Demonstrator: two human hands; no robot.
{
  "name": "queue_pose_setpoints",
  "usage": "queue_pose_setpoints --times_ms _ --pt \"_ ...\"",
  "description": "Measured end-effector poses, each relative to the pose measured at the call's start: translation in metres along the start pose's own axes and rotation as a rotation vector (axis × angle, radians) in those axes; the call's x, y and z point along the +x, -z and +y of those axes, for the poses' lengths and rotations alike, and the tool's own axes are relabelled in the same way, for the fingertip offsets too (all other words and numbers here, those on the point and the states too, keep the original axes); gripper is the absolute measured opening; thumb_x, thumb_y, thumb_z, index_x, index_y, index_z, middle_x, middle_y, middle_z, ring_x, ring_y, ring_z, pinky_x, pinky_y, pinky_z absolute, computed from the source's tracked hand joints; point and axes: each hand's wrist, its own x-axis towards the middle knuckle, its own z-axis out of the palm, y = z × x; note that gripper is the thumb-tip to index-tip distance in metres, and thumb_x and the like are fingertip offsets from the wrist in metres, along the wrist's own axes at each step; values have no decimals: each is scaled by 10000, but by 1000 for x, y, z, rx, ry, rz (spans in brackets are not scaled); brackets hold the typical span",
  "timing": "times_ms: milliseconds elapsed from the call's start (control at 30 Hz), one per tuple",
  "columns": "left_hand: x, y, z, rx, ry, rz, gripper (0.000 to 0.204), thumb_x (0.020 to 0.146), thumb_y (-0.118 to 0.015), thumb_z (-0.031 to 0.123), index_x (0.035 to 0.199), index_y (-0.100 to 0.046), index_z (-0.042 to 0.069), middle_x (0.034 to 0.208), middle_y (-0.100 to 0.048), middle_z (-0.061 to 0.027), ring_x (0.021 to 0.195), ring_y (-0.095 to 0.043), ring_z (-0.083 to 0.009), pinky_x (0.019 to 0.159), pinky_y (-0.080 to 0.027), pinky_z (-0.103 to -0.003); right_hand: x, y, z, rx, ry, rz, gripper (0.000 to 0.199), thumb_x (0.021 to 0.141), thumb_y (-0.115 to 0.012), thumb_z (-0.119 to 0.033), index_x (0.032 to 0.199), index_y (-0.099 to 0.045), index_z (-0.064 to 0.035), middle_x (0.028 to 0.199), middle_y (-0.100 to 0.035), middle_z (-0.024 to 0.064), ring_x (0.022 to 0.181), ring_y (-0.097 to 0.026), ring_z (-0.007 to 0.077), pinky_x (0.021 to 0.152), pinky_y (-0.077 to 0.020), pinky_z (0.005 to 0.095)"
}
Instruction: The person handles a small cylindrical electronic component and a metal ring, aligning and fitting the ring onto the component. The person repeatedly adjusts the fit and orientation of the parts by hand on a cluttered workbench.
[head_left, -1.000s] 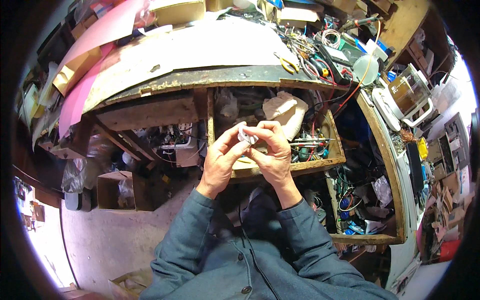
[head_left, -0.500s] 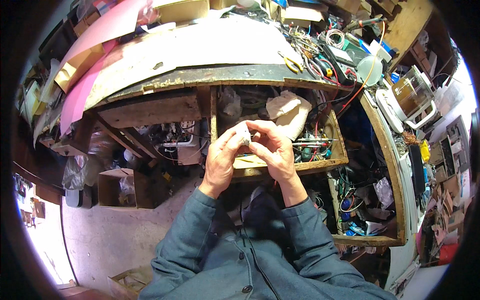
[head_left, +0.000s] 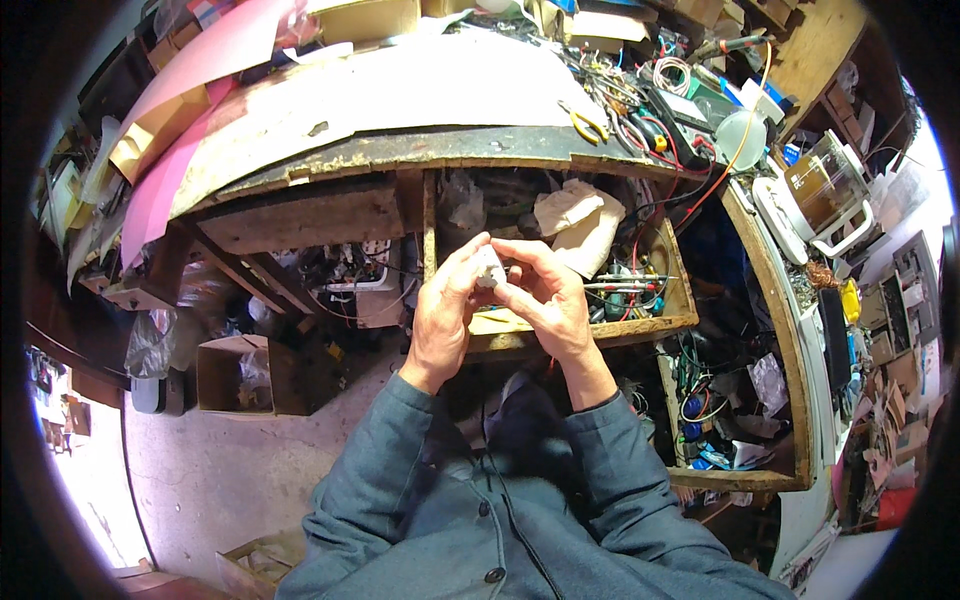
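Small white part [head_left: 489, 270] above drawer [head_left: 630, 331].
Left hand [head_left: 440, 312] pinches it; right hand [head_left: 562, 312] curls alongside, grip unclear; steady support advisable.

Small part [head_left: 490, 268]: smooth, plastic-looking on my feed | sleeves [head_left: 370, 470]: matt woven cloth | drawer [head_left: 600, 333]: rough, worn wood | rag [head_left: 590, 242]: creased matt cloth | bag [head_left: 150, 345]: glossy, crumpled plastic | jug [head_left: 829, 182]: I see clear gloss, material uncertain
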Motion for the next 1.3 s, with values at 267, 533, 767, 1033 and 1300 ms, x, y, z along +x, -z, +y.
queue_pose_setpoints --times_ms 267,533,767,1033,1300 --pt "0 2 0 -7 35 -17 545 1055 -491 391 1423 -485 -10 1209 -623 -95 1046 -629 -168 915 -538 -337 -1 -1 -6 -33 -44 4 406 915 -740 -87 1297 -624 -15 1098 -635 25 878 -586 60 771 -514 217" --pt "1 6 -1 -12 71 -37 525 1056 -494 415 1378 -527 2 1070 -660 -82 843 -653 -146 757 -567 -284 0 -1 -9 7 -40 -32 389 915 -739 -79 1280 -622 -10 1025 -661 28 777 -600 59 643 -520 207" --pt "0 5 0 14 61 -53 544 1064 -472 430 1403 -500 5 1066 -665 -89 779 -650 -141 697 -567 -278 0 -4 -13 55 -23 -57 389 919 -734 -76 1284 -613 -18 983 -660 33 719 -599 62 605 -516 208" --pt "-1 -1 2 21 59 -36 496 1077 -441 415 1323 -539 -5 949 -668 -84 701 -643 -150 623 -554 -276 -2 -2 -12 95 -48 -54 390 925 -727 -85 1290 -606 -17 992 -675 43 744 -632 77 595 -540 218" --pt "-1 0 1 45 55 -31 476 1080 -437 397 1317 -542 -1 961 -668 -77 719 -653 -152 637 -564 -286 -2 -2 -10 122 -24 -37 389 928 -723 -80 1295 -609 -18 1088 -691 70 844 -655 87 676 -557 223"
